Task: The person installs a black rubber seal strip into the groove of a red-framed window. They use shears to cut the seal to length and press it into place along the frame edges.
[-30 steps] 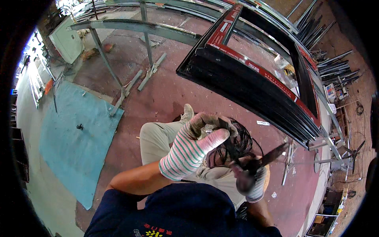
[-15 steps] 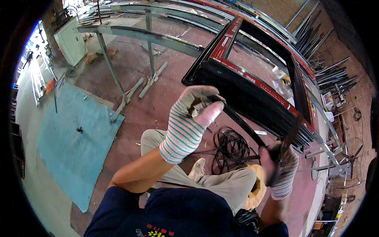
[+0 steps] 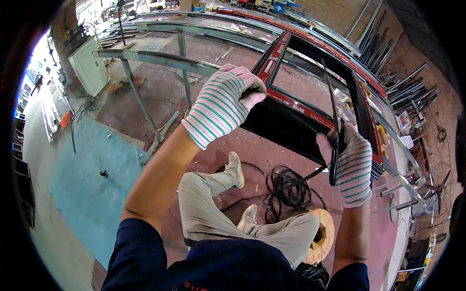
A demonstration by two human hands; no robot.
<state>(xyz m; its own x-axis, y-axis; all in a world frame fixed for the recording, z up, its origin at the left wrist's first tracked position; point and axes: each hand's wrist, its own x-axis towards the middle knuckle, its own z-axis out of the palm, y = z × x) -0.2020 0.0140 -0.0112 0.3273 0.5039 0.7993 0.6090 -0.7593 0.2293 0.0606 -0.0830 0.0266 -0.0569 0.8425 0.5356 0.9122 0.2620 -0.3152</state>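
My left hand (image 3: 225,104), in a pink glove with green stripes, is closed at the near left corner of a black frame (image 3: 286,131) with red film strips. Its curled fingers hide whatever they pinch. Further right, my right hand (image 3: 353,162), gloved alike, grips long dark scissors (image 3: 333,109), their thin blades pointing up and away over the frame's opening. A flat black rubber strip (image 3: 307,176) rises from a loose coil (image 3: 290,190) on the floor toward the right hand; its end there is hidden.
Metal stands (image 3: 138,94) bear long rails at the left and back. A blue-green mat (image 3: 94,182) lies on the left floor, near a pale cabinet (image 3: 89,68). Beside my knee sits an orange-yellow ring-shaped roll (image 3: 321,237). Metal profiles (image 3: 415,92) are piled at the right.
Both hands have moved up and away from my body, the left one to the frame's corner. The scissors have swung to point away. The strip no longer shows stretched between my hands.
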